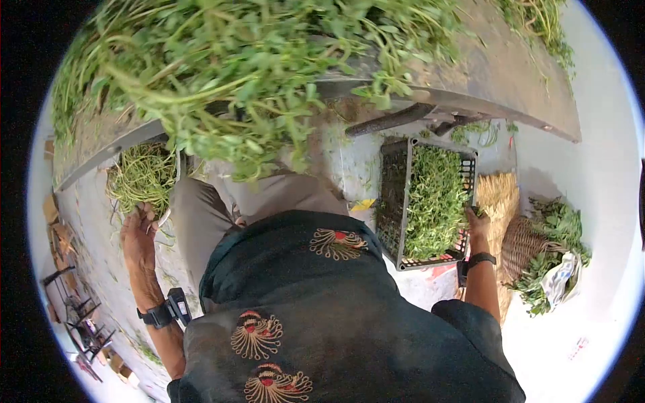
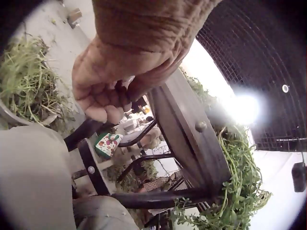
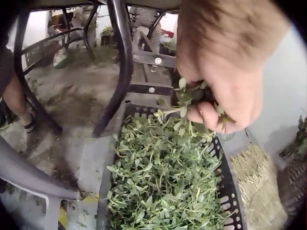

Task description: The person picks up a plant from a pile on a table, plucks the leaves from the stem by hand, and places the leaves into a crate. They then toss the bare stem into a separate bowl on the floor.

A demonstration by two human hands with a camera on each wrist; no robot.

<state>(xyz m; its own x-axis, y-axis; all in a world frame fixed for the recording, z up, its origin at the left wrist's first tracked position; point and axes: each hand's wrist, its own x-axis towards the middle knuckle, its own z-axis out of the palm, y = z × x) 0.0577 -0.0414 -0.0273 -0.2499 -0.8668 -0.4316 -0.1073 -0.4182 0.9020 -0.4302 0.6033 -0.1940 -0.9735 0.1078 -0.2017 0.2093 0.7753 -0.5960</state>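
Note:
In the head view the left hand (image 1: pixel 139 238) is beside a container (image 1: pixel 178 168) of green stems (image 1: pixel 144 176). The left wrist view shows that hand (image 2: pixel 117 72) with its fingers loosely bent and nothing visible in them. The right hand (image 1: pixel 478 228) is at the right side of a black crate (image 1: pixel 403 201) filled with leafy sprigs (image 1: pixel 435 201). Seen from the right wrist, the right hand (image 3: pixel 225 81) holds a small bunch of green leaves (image 3: pixel 184 98) between thumb and curled fingers, just above the crate's far right part.
A large heap of greens (image 1: pixel 222 74) lies on a table (image 1: pixel 497 74) and hangs over its edge. A bundle of straw (image 1: pixel 496 195) and a wicker basket (image 1: pixel 524 245) with leaves stand right of the crate. Dark metal legs (image 3: pixel 122 67) stand beyond the crate.

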